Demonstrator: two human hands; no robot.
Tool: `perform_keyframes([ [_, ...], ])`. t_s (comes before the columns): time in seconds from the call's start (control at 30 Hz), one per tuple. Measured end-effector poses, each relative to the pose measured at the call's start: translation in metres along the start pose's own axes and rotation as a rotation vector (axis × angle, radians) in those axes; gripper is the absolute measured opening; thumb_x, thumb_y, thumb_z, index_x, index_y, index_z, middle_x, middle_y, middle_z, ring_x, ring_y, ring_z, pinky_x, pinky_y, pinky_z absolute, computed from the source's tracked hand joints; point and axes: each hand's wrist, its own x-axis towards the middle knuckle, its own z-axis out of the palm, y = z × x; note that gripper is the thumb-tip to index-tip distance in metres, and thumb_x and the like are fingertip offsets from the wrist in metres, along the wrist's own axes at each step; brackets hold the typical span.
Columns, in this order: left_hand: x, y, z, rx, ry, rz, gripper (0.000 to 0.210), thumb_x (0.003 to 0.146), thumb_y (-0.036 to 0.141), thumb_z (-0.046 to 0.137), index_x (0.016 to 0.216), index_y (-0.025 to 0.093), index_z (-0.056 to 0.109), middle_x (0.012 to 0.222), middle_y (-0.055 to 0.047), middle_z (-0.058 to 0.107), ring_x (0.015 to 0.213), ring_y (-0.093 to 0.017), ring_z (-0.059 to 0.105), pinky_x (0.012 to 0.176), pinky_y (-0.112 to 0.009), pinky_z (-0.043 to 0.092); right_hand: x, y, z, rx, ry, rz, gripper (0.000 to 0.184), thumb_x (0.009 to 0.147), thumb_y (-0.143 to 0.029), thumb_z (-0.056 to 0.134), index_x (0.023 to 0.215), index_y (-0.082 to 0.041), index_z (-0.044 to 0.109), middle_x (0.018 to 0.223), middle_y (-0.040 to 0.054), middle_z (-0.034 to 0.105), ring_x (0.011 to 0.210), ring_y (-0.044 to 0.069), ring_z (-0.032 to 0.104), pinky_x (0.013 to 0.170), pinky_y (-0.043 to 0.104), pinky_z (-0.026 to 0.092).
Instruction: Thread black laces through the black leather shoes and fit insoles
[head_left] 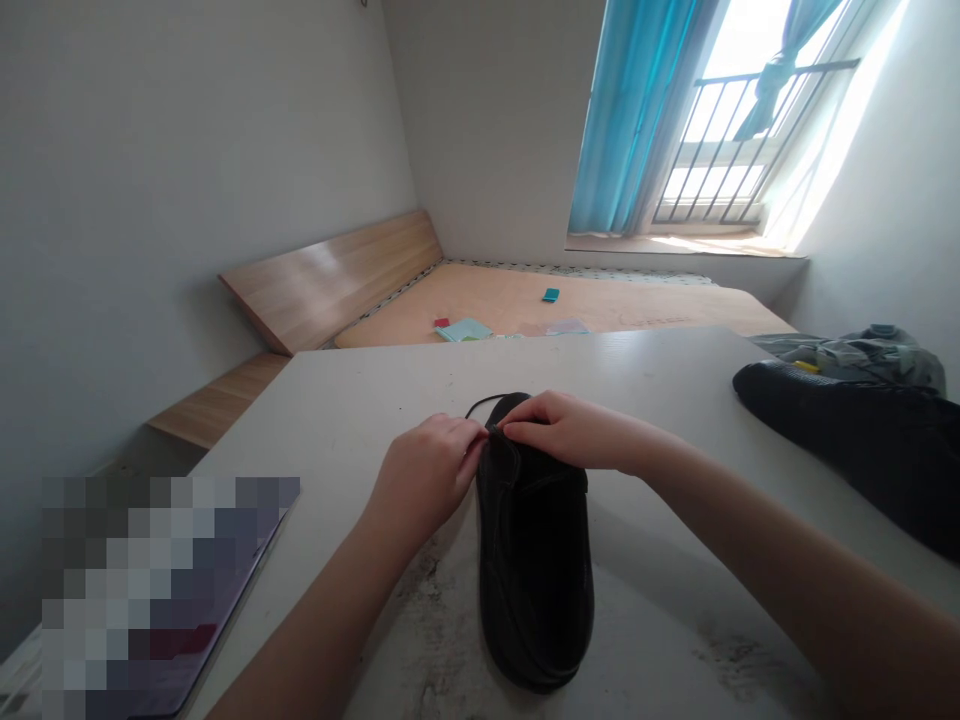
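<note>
A black shoe (536, 600) stands upright on the white tabletop, its toe pointing away from me and its dark opening toward me. My left hand (431, 465) is at the left edge of the shoe's lacing area, thumb and fingers pinched on the shoelace. A thin black shoelace (486, 400) arcs from behind those fingertips toward the toe. From the other side, my right hand (566, 425) reaches over the front of the shoe, its thumb and forefinger closed on the lace beside the left fingertips. The exact pinch point is small and partly hidden.
Another black shoe (847, 420) lies at the right beside crumpled grey cloth (877, 350). A purple flat item (247, 560), partly pixelated, is at the left edge of the white table (360, 400). Beyond is a bed board (637, 305) with small coloured items, near a barred window.
</note>
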Motion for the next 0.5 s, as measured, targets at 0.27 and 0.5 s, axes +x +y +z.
perform_keyframes([
  [0.27,0.002,0.002,0.009,-0.055,0.029,-0.083,0.033,0.094,0.030,0.043,0.120,0.024,0.061,0.105,-0.005,0.072,0.090,-0.024,0.068,0.071,-0.033,0.050,0.007,-0.005,0.004,-0.057,0.044,0.061,0.015,0.073,-0.025,0.058,0.072,-0.015,0.069,0.058,-0.0002,0.054,0.055,0.011,0.041,0.053,0.024,0.030],
  [0.5,0.001,0.005,0.006,-0.165,0.022,-0.018,0.035,0.095,0.026,0.034,0.118,0.021,0.060,0.112,-0.006,0.067,0.103,-0.023,0.062,0.086,-0.037,0.048,0.011,0.000,0.006,0.115,0.124,0.068,0.015,0.071,-0.026,0.061,0.061,-0.015,0.058,0.053,-0.0024,0.045,0.054,0.010,0.037,0.051,0.025,0.025],
])
